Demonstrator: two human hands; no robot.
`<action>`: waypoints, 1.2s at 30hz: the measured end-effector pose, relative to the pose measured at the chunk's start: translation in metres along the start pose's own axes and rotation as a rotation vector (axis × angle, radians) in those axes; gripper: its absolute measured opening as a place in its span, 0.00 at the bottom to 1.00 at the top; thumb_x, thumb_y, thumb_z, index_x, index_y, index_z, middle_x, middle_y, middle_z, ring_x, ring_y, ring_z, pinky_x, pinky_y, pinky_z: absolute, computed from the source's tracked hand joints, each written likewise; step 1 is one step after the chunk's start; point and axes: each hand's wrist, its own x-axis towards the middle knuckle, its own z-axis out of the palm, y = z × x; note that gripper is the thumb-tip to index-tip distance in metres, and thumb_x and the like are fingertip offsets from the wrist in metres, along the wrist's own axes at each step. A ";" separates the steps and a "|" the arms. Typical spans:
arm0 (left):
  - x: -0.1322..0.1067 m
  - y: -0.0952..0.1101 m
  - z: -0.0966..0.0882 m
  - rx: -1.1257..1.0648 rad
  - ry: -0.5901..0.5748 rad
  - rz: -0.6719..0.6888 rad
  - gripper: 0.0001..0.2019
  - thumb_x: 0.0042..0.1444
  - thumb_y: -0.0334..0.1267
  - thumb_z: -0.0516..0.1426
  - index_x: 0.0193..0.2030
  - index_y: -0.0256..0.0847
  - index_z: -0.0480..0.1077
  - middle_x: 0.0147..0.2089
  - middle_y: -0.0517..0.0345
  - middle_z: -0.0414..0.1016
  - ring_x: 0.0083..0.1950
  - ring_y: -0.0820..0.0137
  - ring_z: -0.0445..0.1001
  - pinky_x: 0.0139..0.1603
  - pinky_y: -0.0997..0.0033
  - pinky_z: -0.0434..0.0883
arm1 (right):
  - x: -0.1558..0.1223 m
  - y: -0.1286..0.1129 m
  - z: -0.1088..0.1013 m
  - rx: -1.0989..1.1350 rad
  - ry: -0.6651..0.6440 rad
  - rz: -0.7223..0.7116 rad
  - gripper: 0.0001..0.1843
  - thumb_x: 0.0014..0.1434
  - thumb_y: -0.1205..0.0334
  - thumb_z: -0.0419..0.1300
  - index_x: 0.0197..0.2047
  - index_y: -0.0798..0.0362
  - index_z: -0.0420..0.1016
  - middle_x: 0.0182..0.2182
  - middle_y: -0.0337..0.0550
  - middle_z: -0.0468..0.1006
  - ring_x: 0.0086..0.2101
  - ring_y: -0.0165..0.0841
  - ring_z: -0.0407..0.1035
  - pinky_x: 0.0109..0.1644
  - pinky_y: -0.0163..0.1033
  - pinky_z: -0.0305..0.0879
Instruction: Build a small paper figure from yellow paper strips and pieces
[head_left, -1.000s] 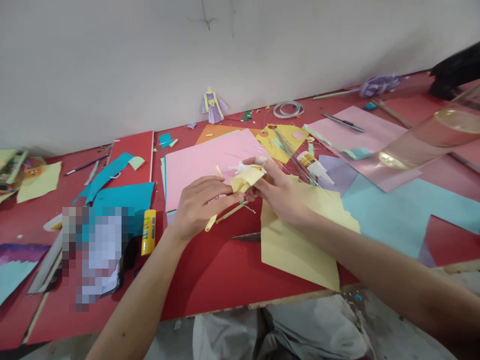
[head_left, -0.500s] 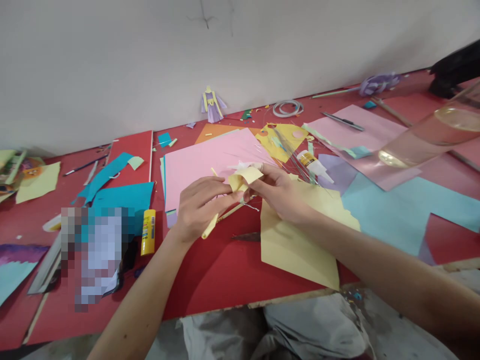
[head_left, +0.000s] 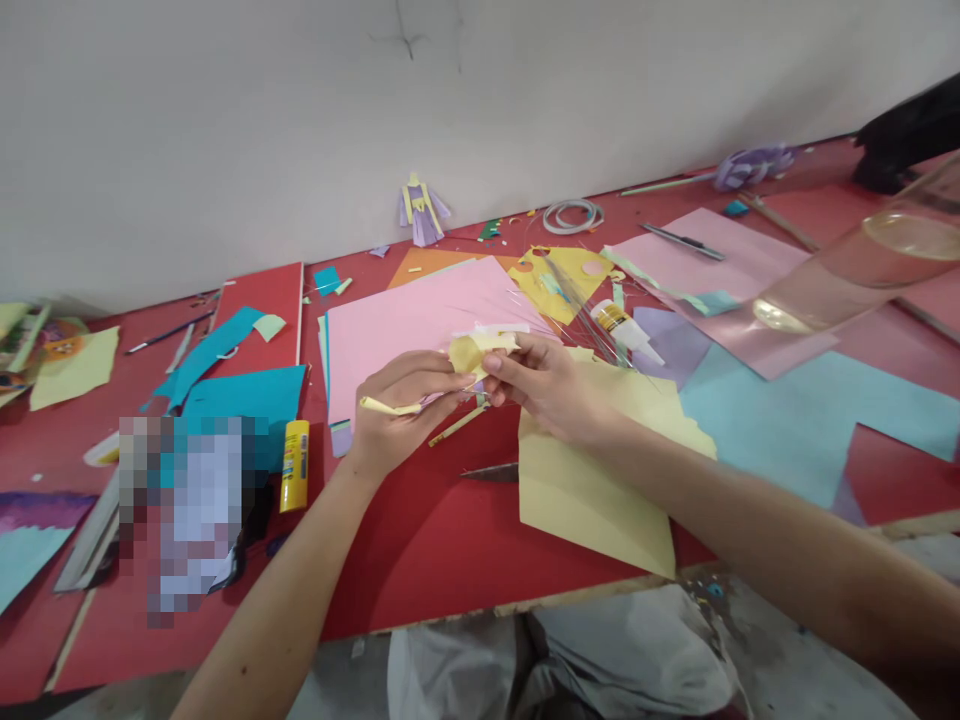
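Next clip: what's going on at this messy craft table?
A person is working at a red table strewn with coloured paper. Both the left hand and the right hand pinch a small yellow paper piece, curled up between the fingertips, above a pink sheet. A thin yellow roll sticks out across the left hand. A yellow sheet lies under the right forearm, a glue stick to the left, and a glue bottle beyond the right hand.
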 end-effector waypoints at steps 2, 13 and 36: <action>0.000 0.001 0.001 0.010 0.023 -0.026 0.07 0.54 0.30 0.64 0.40 0.42 0.76 0.40 0.56 0.79 0.44 0.70 0.77 0.46 0.69 0.76 | 0.000 0.000 0.000 -0.014 0.019 -0.003 0.15 0.50 0.53 0.70 0.28 0.55 0.72 0.21 0.34 0.75 0.21 0.22 0.69 0.27 0.29 0.66; 0.005 -0.001 -0.001 0.134 -0.041 0.160 0.06 0.56 0.30 0.62 0.41 0.42 0.75 0.38 0.57 0.80 0.42 0.70 0.77 0.45 0.66 0.76 | -0.001 -0.001 0.001 -0.112 0.020 -0.045 0.14 0.50 0.56 0.69 0.33 0.54 0.71 0.26 0.36 0.75 0.25 0.25 0.70 0.33 0.33 0.70; 0.005 0.001 -0.003 0.481 -0.117 0.401 0.07 0.56 0.28 0.62 0.41 0.41 0.72 0.36 0.59 0.79 0.37 0.72 0.76 0.48 0.64 0.74 | -0.001 0.001 0.003 -0.005 0.049 0.061 0.13 0.49 0.61 0.68 0.37 0.52 0.71 0.29 0.36 0.74 0.26 0.25 0.66 0.33 0.33 0.67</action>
